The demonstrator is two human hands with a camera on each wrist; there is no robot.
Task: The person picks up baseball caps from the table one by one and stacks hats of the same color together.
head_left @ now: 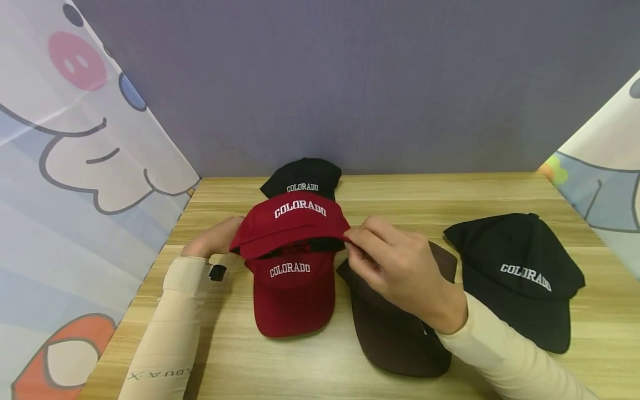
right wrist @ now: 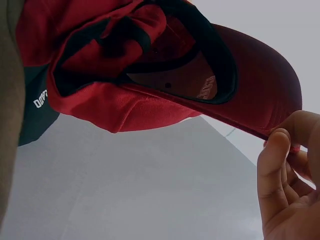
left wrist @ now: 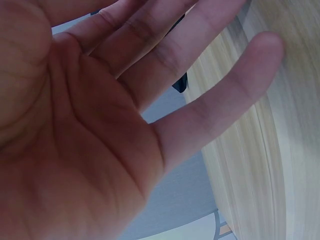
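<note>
My right hand (head_left: 395,261) pinches the brim edge of a red cap (head_left: 300,214) lettered COLORADO; the right wrist view shows thumb and fingers on the brim (right wrist: 270,85) and the cap's hollow underside. This cap is held tilted above a second red COLORADO cap (head_left: 294,311), which lies brim toward me on the table. At the upper cap's left side is my left hand (head_left: 215,238), its fingers hidden behind the cap in the head view. In the left wrist view the palm (left wrist: 100,135) shows bare, fingers extended, the little finger apart from the others.
Behind the red caps sits a black COLORADO cap (head_left: 305,175). A dark brown cap (head_left: 400,339) lies under my right forearm, and another black cap (head_left: 520,278) is farther right. A grey panel (head_left: 350,89) stands at the wooden table's (head_left: 500,191) back edge.
</note>
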